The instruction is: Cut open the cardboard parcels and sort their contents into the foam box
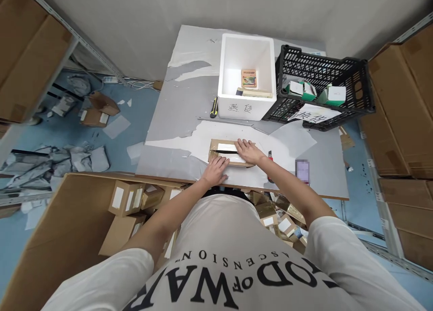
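Note:
A small cardboard box (221, 145) lies on white paper near the table's front edge. White labels and shiny tape cover parts of its top, and a dark slit runs along the middle. My left hand (216, 170) grips its near side, fingers curled at the edge. Over the right end of the box, my right hand (248, 151) is closed on it, fingertips at the far edge. A red utility knife (270, 156) lies just right of the box, partly hidden by my right forearm. Farther back is a yellow and black utility knife (214, 107).
A white foam box (246, 108) holding a few books stands behind, beside a black plastic crate (321, 63) with green and white boxes. A phone (302, 172) lies at right. Below the table edge, a large carton (64, 230) holds several small boxes. Shelves flank both sides.

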`<state>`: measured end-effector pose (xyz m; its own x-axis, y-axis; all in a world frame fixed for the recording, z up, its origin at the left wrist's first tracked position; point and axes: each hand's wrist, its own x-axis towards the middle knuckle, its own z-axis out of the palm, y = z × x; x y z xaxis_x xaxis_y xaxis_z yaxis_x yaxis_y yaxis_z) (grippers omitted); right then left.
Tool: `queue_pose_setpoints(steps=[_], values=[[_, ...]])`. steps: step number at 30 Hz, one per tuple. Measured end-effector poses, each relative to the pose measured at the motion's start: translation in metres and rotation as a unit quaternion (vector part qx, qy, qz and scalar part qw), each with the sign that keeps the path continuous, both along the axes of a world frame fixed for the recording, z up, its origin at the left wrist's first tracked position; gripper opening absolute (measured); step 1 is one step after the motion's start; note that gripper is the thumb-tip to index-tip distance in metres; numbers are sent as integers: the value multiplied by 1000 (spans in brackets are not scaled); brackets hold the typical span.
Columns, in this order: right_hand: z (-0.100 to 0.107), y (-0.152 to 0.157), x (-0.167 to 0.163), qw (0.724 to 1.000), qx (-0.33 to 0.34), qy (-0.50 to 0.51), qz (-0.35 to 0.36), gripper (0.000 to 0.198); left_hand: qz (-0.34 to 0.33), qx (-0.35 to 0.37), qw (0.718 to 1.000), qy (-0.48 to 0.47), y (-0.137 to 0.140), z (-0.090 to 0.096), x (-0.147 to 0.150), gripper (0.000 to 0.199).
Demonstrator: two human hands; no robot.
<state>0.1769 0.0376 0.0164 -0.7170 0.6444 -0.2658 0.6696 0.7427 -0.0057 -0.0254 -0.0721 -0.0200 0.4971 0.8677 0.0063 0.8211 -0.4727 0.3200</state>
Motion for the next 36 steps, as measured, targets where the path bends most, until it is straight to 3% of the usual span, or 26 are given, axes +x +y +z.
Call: queue_pose_setpoints(steps=[4,9,16,20,23,26,29,31,33,36], values=[[17,17,0,998,-59,-22,-7,42,-3,7,1000,-1,-3,-1,-1,69],[33,57,1,992,-88,-1,-92,38,0,-7,1000,0,-7,-1,0,70],[2,72,-4,954,-111,71,-269,48,-1,-5,1000,8,-4,0,-2,68],[-10,63,-9,943,-99,99,-301,47,-7,4,1000,14,-2,1,-3,66],[-3,54,-7,951,-13,147,-272,44,-22,8,1000,4,3,6,-8,61],[11,36,-1,964,63,190,-174,44,-24,7,1000,-16,16,16,-25,59],[24,15,5,982,11,186,-14,45,2,3,1000,-25,42,25,-51,80],[28,5,4,987,-43,149,39,53,-2,-22,1000,-18,62,26,-68,97],[30,1,1,992,-77,95,22,61,-35,-70,997,-5,80,24,-81,103],[31,-3,-5,992,-120,28,-30,48,-52,-134,990,-1,96,17,-88,103]])
